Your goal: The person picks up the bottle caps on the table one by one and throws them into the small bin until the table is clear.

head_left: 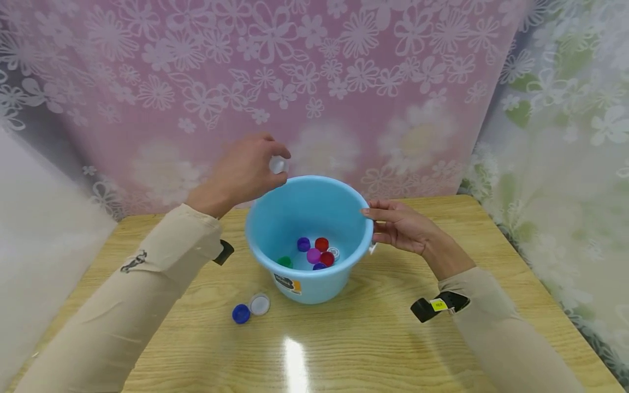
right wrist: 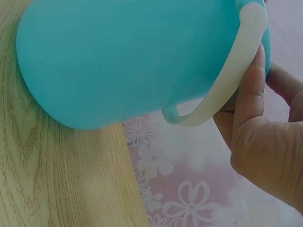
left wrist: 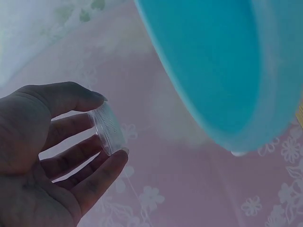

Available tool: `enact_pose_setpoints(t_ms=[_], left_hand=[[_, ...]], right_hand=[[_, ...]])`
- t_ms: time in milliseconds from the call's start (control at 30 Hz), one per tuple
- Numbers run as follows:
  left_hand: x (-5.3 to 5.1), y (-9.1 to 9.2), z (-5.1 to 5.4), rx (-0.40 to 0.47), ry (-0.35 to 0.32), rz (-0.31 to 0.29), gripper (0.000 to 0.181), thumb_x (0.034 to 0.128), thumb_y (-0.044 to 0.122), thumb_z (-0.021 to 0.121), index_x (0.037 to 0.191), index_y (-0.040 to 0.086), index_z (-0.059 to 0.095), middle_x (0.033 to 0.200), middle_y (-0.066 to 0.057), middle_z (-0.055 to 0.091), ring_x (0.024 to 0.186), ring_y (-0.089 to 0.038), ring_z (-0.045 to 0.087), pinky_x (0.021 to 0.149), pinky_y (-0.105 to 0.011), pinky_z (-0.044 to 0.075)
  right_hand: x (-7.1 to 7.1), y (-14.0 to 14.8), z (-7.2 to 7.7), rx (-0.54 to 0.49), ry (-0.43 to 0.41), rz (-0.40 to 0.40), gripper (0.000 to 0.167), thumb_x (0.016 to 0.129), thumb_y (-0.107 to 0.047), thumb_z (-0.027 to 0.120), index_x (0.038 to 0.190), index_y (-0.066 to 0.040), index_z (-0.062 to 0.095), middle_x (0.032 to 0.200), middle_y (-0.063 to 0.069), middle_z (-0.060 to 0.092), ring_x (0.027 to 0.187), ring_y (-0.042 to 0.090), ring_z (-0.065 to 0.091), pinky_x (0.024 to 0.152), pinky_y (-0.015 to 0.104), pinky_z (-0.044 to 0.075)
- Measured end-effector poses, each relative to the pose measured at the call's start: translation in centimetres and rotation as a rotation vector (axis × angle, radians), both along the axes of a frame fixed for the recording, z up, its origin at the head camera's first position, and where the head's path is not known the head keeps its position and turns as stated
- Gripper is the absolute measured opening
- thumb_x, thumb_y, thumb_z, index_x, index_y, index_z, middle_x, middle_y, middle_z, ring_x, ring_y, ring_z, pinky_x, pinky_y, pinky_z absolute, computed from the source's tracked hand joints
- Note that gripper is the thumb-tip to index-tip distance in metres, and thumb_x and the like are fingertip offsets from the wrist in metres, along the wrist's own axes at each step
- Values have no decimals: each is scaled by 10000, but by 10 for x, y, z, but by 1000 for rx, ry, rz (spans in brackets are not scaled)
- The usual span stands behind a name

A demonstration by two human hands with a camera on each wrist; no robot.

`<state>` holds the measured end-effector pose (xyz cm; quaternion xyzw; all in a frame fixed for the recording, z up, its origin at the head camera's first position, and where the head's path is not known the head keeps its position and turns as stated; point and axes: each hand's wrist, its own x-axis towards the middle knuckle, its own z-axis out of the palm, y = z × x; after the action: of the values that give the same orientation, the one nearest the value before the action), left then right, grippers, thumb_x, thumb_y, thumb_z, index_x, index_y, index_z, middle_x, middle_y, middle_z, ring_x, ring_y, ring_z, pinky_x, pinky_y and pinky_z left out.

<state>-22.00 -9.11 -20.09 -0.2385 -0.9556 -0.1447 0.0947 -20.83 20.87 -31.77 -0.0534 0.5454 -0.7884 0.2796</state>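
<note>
My left hand [head_left: 243, 169] is raised just beyond the left rim of a light blue bucket [head_left: 329, 284]. Between thumb and fingertips it pinches a clear plastic cap [left wrist: 109, 127], apart from the bucket. On the right, my right hand [head_left: 405, 225] grips the bucket's rim, its thumb over the edge and its fingers outside, close to the white handle [right wrist: 232, 71]. Inside the bucket lie several bottle caps, among them a red cap [head_left: 321, 244], a pink cap [head_left: 313, 256], a green cap [head_left: 285, 262] and a white cap [head_left: 333, 252].
In front of the bucket, a blue cap [head_left: 241, 314] and a white cap [head_left: 260, 304] lie side by side on the wooden table [head_left: 378, 338]. A pink floral curtain [head_left: 314, 82] hangs behind the table, and pale floral cloth [head_left: 565, 164] hangs at the right.
</note>
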Motion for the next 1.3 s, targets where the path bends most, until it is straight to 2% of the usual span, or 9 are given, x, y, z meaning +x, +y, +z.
enact_pose_setpoints(t_ms=[167,300,567,700,967,1200,1300], left_hand=[[-6,17,0,4,-29,-30,345,868,216,643,1195,106,654,1200,-75,563,1053,-242,548,881,-400,510],[-12,28,-5,-10,-52,-68,354,870,213,646,1206,102,647,1193,-71,563,1048,-234,551,862,-383,521],[-18,42,-16,-73,-171,-223,342,854,196,660,1186,114,666,1137,-34,576,951,-187,568,792,-328,533],[-18,48,-19,-85,-192,-269,350,852,202,670,1190,111,668,1139,-35,577,944,-178,567,781,-320,536],[-20,61,-23,-132,-211,-294,350,859,204,660,1197,116,664,1149,-23,570,957,-166,545,783,-305,521],[-22,68,-26,-172,-271,-282,368,865,200,662,1225,127,645,1200,-37,576,1033,-195,544,836,-334,517],[-24,71,-27,-188,-276,-286,372,866,205,674,1227,122,643,1207,-41,588,1050,-199,553,851,-335,519]], right_hand=[[0,-1,1,13,-7,-11,190,965,-101,573,1126,-11,529,993,150,590,780,219,678,652,282,577],[1,-2,1,13,-17,-15,238,961,-102,580,1163,2,511,990,143,594,776,211,676,648,278,577],[2,-4,1,-2,-20,-5,220,967,-104,569,1160,-11,518,1015,145,583,786,219,678,650,286,578],[1,-3,1,-11,-23,-6,180,967,-108,570,1126,-31,536,1007,137,585,789,218,678,649,284,578],[2,-3,1,-8,-20,-8,187,968,-120,569,1132,-39,529,1023,135,581,796,212,672,654,279,577],[3,-2,1,-31,-21,-7,147,976,-109,553,1108,-45,546,1049,144,572,807,220,675,654,282,577],[3,-1,1,-33,-24,-10,149,974,-110,557,1107,-46,549,1060,146,569,812,222,674,651,282,577]])
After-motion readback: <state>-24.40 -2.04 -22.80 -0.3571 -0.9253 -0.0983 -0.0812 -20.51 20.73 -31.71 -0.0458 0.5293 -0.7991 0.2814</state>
